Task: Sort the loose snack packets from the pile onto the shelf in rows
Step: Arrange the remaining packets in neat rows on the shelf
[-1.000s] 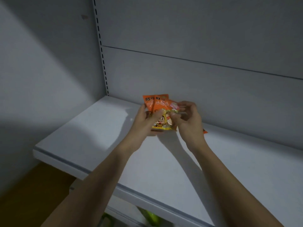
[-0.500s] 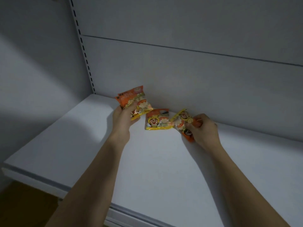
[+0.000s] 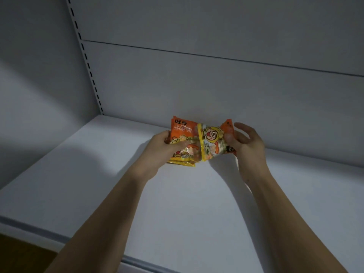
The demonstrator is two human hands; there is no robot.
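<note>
Above the white shelf, near its back panel, the left hand grips a small stack of orange snack packets. The right hand pinches another packet by thumb (its other fingers loose), the two bunches touching. A slotted upright stands at the shelf's left rear corner.
</note>
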